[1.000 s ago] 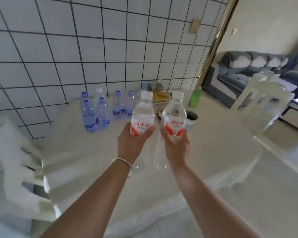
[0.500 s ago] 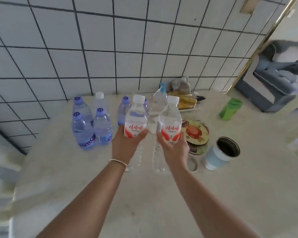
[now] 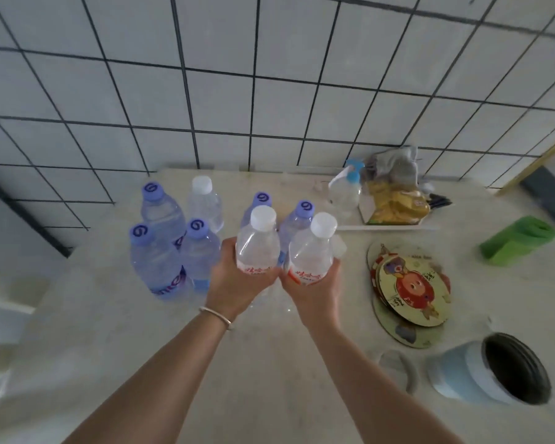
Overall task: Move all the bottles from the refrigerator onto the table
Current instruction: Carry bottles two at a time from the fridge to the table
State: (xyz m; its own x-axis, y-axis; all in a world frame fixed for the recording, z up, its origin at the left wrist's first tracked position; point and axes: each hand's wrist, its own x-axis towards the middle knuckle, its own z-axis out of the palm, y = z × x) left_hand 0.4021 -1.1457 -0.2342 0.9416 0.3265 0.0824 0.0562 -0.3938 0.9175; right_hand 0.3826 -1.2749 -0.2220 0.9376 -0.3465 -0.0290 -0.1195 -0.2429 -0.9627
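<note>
Our left hand (image 3: 237, 283) has its fingers curled round the red label of one clear bottle (image 3: 257, 248), and our right hand (image 3: 314, 291) grips a second clear bottle (image 3: 311, 254) the same way, its fingers wrapped round the label; the two white-capped bottles stand upright, side by side and almost touching, over the table (image 3: 269, 379), and we cannot tell whether their bases rest on it. A thin bracelet (image 3: 215, 317) circles our left wrist. At ten o'clock from our hands stand three purple-capped bottles (image 3: 156, 267) close together, with a white-capped bottle (image 3: 204, 203) behind them near the tiled wall (image 3: 269, 91). At twelve o'clock, just behind the held pair, are two more purple-capped bottles (image 3: 297, 222). At two o'clock sit a spray bottle (image 3: 346, 190) and a bag of snacks (image 3: 394, 203). At three o'clock lies a stack of round mats (image 3: 410, 286), and further out a green box (image 3: 519, 240). At five o'clock a pale blue cup (image 3: 481, 370) lies tipped on its side, mouth open toward us
</note>
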